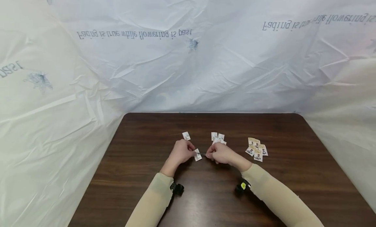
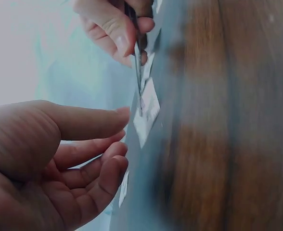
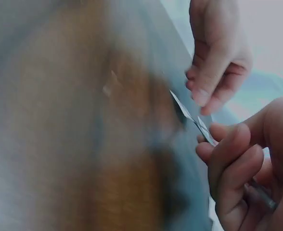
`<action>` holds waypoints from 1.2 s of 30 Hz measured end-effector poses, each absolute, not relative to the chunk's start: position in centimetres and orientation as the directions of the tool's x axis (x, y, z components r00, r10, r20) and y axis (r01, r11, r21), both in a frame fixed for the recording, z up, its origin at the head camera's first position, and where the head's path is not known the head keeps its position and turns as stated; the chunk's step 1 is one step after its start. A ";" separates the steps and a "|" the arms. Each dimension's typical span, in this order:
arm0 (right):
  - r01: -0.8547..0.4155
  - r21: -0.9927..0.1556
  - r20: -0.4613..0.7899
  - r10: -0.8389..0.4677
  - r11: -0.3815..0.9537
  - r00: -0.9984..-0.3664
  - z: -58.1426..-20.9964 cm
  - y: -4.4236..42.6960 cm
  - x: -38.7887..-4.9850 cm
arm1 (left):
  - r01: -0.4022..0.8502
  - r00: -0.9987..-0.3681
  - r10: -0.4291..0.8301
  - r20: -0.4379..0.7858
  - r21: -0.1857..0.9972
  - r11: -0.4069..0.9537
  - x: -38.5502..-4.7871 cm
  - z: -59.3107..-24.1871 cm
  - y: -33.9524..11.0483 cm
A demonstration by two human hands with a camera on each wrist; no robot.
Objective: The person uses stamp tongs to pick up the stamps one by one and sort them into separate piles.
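Observation:
My right hand point(image 1: 221, 153) holds slim metal tweezers point(image 2: 138, 62) between thumb and fingers, tips pointing left. Those tips lie over a small white printed card point(image 1: 198, 157); whether they pinch it I cannot tell. At the card's left side is my left hand point(image 1: 182, 151), its thumb and fingers loosely bent. In the left wrist view a narrow gap shows between the thumb tip and the card point(image 2: 150, 114), and nothing is held. The right wrist view shows the tweezers point(image 3: 206, 134) in my curled fingers, with the left hand point(image 3: 221, 57) across from them.
Another small card point(image 1: 186, 135) lies beyond my left hand. Several similar cards point(image 1: 214, 135) sit just past my right hand, partly covered by it. Farther right is an overlapping group of cards point(image 1: 258, 155) with yellowish print. The dark wooden table point(image 1: 132, 148) meets white sheeting point(image 1: 205, 80) behind.

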State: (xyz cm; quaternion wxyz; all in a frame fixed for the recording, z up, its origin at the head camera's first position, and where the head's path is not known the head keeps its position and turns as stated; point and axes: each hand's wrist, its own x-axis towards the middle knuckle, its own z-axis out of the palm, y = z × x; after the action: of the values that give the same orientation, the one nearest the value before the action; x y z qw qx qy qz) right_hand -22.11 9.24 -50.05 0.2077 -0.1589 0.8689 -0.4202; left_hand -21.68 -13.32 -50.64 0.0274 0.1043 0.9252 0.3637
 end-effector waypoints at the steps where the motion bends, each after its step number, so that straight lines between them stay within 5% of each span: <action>1: -0.074 -0.810 -0.238 -0.441 0.582 -0.866 -50.2 9.3 -21.8 | 0.173 -0.975 0.221 0.017 0.682 0.710 -21.6 -50.6 -13.2; 7: -0.004 -0.839 -0.265 -0.414 0.544 -0.871 -51.2 9.7 -20.5 | 0.185 -0.962 0.270 -0.030 0.653 0.734 -21.4 -50.7 -12.8; 36: -0.064 -0.870 -0.194 -0.459 0.489 -0.867 -52.0 9.7 -20.3 | 0.201 -0.948 0.315 -0.043 0.686 0.700 -21.9 -50.9 -13.6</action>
State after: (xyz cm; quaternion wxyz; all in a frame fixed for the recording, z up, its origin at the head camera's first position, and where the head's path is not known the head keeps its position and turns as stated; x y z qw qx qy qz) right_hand -20.34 9.75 -52.02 0.2055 -0.1561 0.8381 -0.4806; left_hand -21.94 -13.64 -50.89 0.0789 0.1406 0.9185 0.3611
